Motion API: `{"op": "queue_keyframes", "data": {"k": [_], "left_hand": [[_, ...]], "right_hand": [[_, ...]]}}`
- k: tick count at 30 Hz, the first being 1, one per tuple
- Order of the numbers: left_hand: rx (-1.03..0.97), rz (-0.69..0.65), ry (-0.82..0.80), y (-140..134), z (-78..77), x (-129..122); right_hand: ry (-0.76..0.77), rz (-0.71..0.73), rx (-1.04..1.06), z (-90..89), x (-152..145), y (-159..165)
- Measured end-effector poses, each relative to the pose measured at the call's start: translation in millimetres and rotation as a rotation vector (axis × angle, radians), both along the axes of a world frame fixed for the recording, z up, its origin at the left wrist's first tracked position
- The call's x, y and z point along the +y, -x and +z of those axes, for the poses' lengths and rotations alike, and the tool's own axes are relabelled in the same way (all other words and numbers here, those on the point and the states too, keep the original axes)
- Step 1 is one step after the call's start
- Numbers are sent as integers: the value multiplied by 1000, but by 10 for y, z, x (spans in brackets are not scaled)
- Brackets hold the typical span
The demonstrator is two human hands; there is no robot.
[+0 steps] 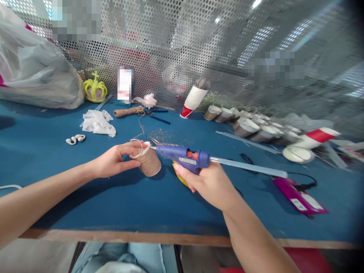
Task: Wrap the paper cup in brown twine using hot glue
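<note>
Blue counter (148,206) spans mid-frame under perforated metal (167,57); my left grip (115,161) pinches a twine-wrapped cup (150,163), right grip (214,184) wraps a glue gun (173,152).

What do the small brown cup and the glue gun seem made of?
Cup: likely paper, from its pale, smooth rim; outside, perhaps matte twine, judging by the rough brown surface. Glue gun: probably hard plastic, smooth-finished, from its blue, moulded-looking body.

Plastic bag (40,68): cut off by left edge, contents indistinct. Upright panel (124,85): pixelated (markings illegible). Glue gun (172,151): partly hidden by right hand (212,184); label (188,160) too small to read.
</note>
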State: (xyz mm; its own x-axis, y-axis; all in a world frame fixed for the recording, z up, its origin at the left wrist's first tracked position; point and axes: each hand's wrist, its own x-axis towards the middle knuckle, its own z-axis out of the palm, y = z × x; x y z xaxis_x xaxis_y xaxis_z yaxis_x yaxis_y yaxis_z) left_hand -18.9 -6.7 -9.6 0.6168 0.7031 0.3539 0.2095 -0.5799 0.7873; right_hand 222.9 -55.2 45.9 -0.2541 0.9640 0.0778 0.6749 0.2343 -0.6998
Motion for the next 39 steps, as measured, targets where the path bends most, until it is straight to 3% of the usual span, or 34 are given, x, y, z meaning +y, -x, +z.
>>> {"op": "queue_keyframes", "data": {"k": [15,39], "left_hand": [[0,-16,23,-1,11,-14],[7,-23,33,-6,31,-18]], "right_hand": [[91,27,68,14,36,-15],[73,15,61,3,19,-1]]}}
